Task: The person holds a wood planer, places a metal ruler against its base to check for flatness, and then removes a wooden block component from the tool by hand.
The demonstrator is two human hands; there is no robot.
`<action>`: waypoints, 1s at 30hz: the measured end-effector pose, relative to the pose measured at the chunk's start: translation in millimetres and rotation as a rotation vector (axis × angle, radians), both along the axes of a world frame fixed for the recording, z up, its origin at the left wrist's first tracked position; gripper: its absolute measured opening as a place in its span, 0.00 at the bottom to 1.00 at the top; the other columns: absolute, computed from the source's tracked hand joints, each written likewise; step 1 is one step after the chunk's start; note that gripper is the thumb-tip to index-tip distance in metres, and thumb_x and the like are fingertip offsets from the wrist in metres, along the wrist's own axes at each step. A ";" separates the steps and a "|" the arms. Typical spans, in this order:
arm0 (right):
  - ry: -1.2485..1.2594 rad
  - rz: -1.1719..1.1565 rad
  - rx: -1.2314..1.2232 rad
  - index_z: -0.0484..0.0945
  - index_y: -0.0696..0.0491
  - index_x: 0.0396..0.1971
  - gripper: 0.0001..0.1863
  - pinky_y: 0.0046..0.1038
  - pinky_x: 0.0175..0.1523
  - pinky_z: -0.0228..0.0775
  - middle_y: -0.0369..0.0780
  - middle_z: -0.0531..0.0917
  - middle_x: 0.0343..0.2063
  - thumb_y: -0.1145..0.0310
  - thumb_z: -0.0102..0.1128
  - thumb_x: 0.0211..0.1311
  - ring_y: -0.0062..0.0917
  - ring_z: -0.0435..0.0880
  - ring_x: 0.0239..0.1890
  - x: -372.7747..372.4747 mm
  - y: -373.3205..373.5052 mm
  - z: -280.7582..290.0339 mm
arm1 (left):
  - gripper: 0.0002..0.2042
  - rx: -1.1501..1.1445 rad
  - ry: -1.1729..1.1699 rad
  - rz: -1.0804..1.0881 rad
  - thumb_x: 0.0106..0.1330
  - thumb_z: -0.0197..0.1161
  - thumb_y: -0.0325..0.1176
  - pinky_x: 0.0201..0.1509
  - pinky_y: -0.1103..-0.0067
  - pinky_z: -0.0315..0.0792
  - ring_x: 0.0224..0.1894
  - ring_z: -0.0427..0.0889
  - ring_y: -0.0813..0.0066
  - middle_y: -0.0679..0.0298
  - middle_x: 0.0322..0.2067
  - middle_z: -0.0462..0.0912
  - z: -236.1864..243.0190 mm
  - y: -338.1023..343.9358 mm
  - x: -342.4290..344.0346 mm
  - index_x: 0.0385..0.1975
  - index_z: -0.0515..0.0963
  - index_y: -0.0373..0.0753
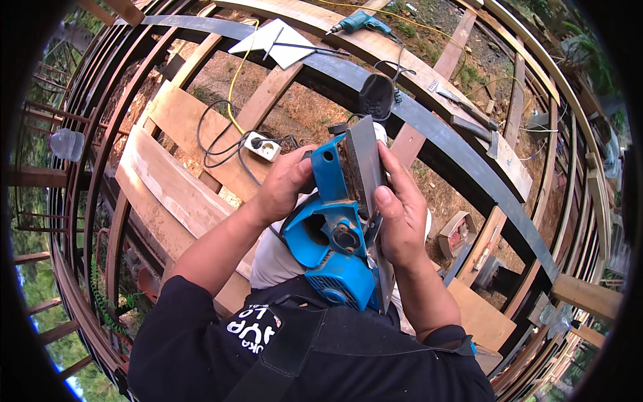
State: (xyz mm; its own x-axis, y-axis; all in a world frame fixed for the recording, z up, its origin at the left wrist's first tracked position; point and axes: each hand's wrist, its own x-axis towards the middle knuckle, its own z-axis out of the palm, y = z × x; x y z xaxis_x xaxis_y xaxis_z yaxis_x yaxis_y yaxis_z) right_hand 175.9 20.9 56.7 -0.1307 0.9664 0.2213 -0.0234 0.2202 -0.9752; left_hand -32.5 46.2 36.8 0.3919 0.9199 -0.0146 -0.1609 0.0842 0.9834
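Observation:
A blue electric hand planer (pixel 338 278) is in both my hands, tipped on its side above my lap. Its flat grey metal sole (pixel 365 164) faces right. My left hand (pixel 287 184) is closed round the planer's far end, with the thumb on the blue body. Along the sole side lies my right hand (pixel 404 214), its fingers and thumb pressed against the sole's edge. The lower part of the planer rests close to my belly. My left fingertips are hidden behind the body.
A white socket block (pixel 263 146) with black cable lies ahead on the left, joined to a yellow cord (pixel 232 100). A teal drill (pixel 362 23) and a hatchet (pixel 479 131) lie on planks. A small open box (pixel 457 232) stands at right. Beams cross over gaps.

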 end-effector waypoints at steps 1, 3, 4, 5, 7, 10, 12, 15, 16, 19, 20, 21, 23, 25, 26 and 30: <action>-0.007 -0.018 0.002 0.63 0.68 0.59 0.33 0.31 0.63 0.57 0.54 0.72 0.54 0.57 0.53 0.63 0.36 0.71 0.58 -0.9 0.7 -0.9 | 0.31 -0.282 -0.187 -0.026 0.64 0.53 0.60 0.34 0.83 0.69 0.35 0.76 0.83 0.65 0.35 0.78 3.6 -1.7 1.0 0.47 0.72 0.32; -0.013 -0.037 0.001 0.64 0.68 0.59 0.32 0.31 0.63 0.57 0.53 0.72 0.53 0.58 0.52 0.64 0.36 0.71 0.58 -1.9 1.8 -1.6 | 0.32 -0.331 -0.129 -0.120 0.64 0.52 0.61 0.34 0.84 0.68 0.33 0.73 0.85 0.69 0.34 0.77 3.4 2.3 -10.1 0.49 0.72 0.34; -0.010 -0.028 -0.004 0.64 0.68 0.58 0.31 0.31 0.63 0.58 0.53 0.73 0.53 0.59 0.52 0.64 0.36 0.71 0.58 -1.3 2.5 -0.3 | 0.31 -0.314 -0.115 -0.096 0.63 0.54 0.61 0.34 0.84 0.68 0.33 0.72 0.84 0.68 0.33 0.76 0.6 1.4 -10.9 0.49 0.72 0.34; -0.007 -0.020 -0.009 0.65 0.68 0.58 0.30 0.31 0.63 0.58 0.53 0.73 0.53 0.60 0.51 0.64 0.36 0.71 0.58 -1.0 2.6 0.8 | 0.31 -0.296 -0.100 -0.073 0.62 0.55 0.60 0.33 0.84 0.68 0.32 0.71 0.83 0.68 0.32 0.75 -0.7 0.5 -11.5 0.48 0.72 0.34; -0.007 -0.022 -0.016 0.65 0.68 0.57 0.29 0.31 0.63 0.58 0.53 0.73 0.53 0.61 0.51 0.65 0.35 0.72 0.57 -1.5 1.4 0.6 | 0.31 0.014 0.045 0.014 0.62 0.57 0.59 0.33 0.83 0.67 0.31 0.71 0.81 0.67 0.31 0.74 -0.1 -1.3 -12.1 0.47 0.71 0.33; -0.031 -0.024 -0.012 0.66 0.69 0.56 0.27 0.30 0.62 0.60 0.52 0.74 0.52 0.62 0.51 0.65 0.35 0.72 0.56 -2.3 2.0 4.7 | 0.30 0.469 0.291 0.124 0.61 0.59 0.58 0.33 0.82 0.67 0.31 0.72 0.77 0.65 0.31 0.72 -6.4 3.7 -17.4 0.44 0.71 0.32; -0.051 -0.024 -0.005 0.66 0.69 0.56 0.27 0.30 0.61 0.60 0.52 0.74 0.52 0.62 0.51 0.66 0.35 0.73 0.55 -3.0 1.4 8.4 | 0.29 0.537 0.347 0.150 0.61 0.59 0.56 0.35 0.80 0.68 0.31 0.73 0.73 0.63 0.30 0.72 -11.0 1.4 -17.4 0.43 0.71 0.31; -0.097 -0.048 0.042 0.67 0.68 0.56 0.26 0.31 0.61 0.61 0.53 0.74 0.51 0.63 0.50 0.65 0.36 0.74 0.54 -4.9 0.8 8.1 | 0.28 0.341 0.163 0.155 0.65 0.55 0.56 0.35 0.80 0.68 0.30 0.73 0.75 0.65 0.31 0.73 -9.7 -1.5 -5.7 0.44 0.72 0.32; -0.116 -0.063 0.060 0.67 0.68 0.56 0.25 0.31 0.60 0.61 0.53 0.74 0.50 0.64 0.50 0.65 0.37 0.74 0.54 -5.2 1.4 6.7 | 0.28 0.338 0.166 0.147 0.65 0.55 0.56 0.35 0.80 0.68 0.30 0.73 0.75 0.65 0.31 0.73 -4.7 -2.1 -0.5 0.44 0.72 0.32; -0.159 -0.081 0.093 0.67 0.68 0.55 0.24 0.31 0.59 0.62 0.53 0.75 0.49 0.65 0.50 0.65 0.39 0.74 0.53 -4.5 2.1 5.8 | 0.27 -0.463 -0.246 0.157 0.68 0.50 0.57 0.36 0.81 0.68 0.30 0.73 0.79 0.68 0.32 0.74 3.3 -1.4 0.1 0.48 0.72 0.35; -0.186 -0.079 0.114 0.68 0.68 0.55 0.24 0.31 0.59 0.62 0.53 0.75 0.48 0.66 0.49 0.64 0.39 0.75 0.52 -4.4 2.6 6.5 | 0.27 -0.385 -0.173 0.049 0.68 0.48 0.57 0.37 0.81 0.68 0.31 0.73 0.80 0.69 0.32 0.74 -2.3 1.3 -11.0 0.50 0.71 0.36; -0.179 -0.083 0.113 0.68 0.68 0.55 0.24 0.31 0.59 0.62 0.53 0.75 0.48 0.66 0.49 0.64 0.39 0.75 0.52 -4.8 3.3 6.4 | 0.28 -0.340 -0.125 0.052 0.68 0.48 0.58 0.38 0.81 0.68 0.32 0.73 0.80 0.69 0.33 0.74 -5.3 -0.6 -12.6 0.50 0.71 0.36; -0.120 -0.064 0.088 0.68 0.67 0.54 0.23 0.32 0.58 0.63 0.53 0.76 0.47 0.66 0.49 0.64 0.39 0.75 0.52 -5.9 4.2 4.9 | 0.28 -0.249 -0.026 0.056 0.68 0.48 0.58 0.39 0.81 0.69 0.34 0.74 0.79 0.68 0.33 0.75 -5.6 -0.5 -12.8 0.49 0.70 0.35; -0.102 -0.062 0.073 0.68 0.67 0.54 0.23 0.32 0.58 0.63 0.53 0.76 0.47 0.67 0.49 0.64 0.39 0.75 0.52 -6.5 4.1 4.7 | 0.28 0.321 0.215 0.132 0.67 0.50 0.57 0.38 0.83 0.68 0.34 0.74 0.79 0.66 0.32 0.75 -7.6 2.0 -13.0 0.47 0.70 0.33; -0.091 -0.056 0.063 0.68 0.67 0.54 0.23 0.32 0.58 0.62 0.53 0.76 0.47 0.67 0.49 0.64 0.39 0.75 0.52 -6.1 3.0 4.8 | 0.27 0.473 0.269 0.143 0.67 0.51 0.56 0.38 0.83 0.68 0.34 0.74 0.79 0.65 0.32 0.74 -8.9 4.1 -12.7 0.45 0.70 0.32; -0.107 -0.069 0.077 0.68 0.67 0.54 0.23 0.31 0.58 0.62 0.53 0.75 0.47 0.67 0.49 0.64 0.39 0.75 0.51 -4.8 1.6 2.8 | 0.27 0.192 0.148 0.063 0.68 0.49 0.57 0.40 0.83 0.69 0.33 0.76 0.79 0.66 0.32 0.75 -3.4 -1.5 -6.9 0.45 0.71 0.33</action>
State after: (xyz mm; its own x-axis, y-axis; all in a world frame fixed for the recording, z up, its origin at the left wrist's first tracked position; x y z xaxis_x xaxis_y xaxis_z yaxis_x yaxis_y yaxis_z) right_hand 171.1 22.6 59.5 -0.0913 0.9545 0.2839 0.0975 0.2923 -0.9513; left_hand -39.4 44.7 33.3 0.3405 0.9338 0.1101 -0.0132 -0.1123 0.9936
